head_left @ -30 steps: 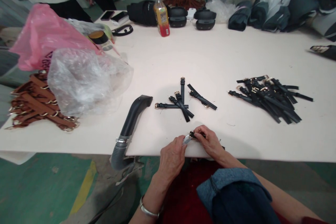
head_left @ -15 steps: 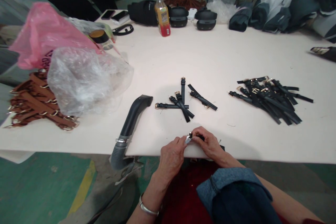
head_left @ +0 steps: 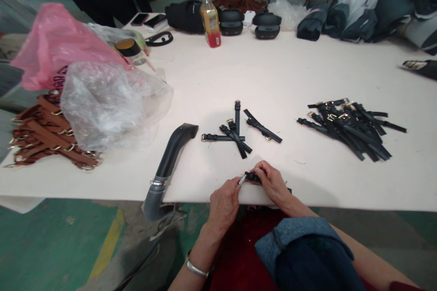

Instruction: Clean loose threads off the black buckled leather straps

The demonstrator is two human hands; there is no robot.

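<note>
Pinched in my right hand (head_left: 272, 185) is a short black buckle strap (head_left: 253, 177), its gold buckle end pointing left and its other end showing past my wrist. My left hand (head_left: 224, 201) is closed on a small silver metal tool (head_left: 242, 179), whose tip is at the buckle; its kind is too small to tell. Several similar black straps (head_left: 223, 138) lie crossed just beyond my hands. A larger heap of black buckle straps (head_left: 355, 129) is on the right.
A black nozzle on a grey hose (head_left: 172, 157) rises over the table's front edge at left. Brown straps (head_left: 51, 134), clear plastic (head_left: 112, 104) and a pink bag (head_left: 64, 45) fill the left side. A bottle (head_left: 210, 20) stands at the back. Someone stands behind the far left corner.
The silver tool has turned to a steeper angle at the buckle. My right fingers have shifted slightly right, baring more of the strap. The person at far left has moved a little.
</note>
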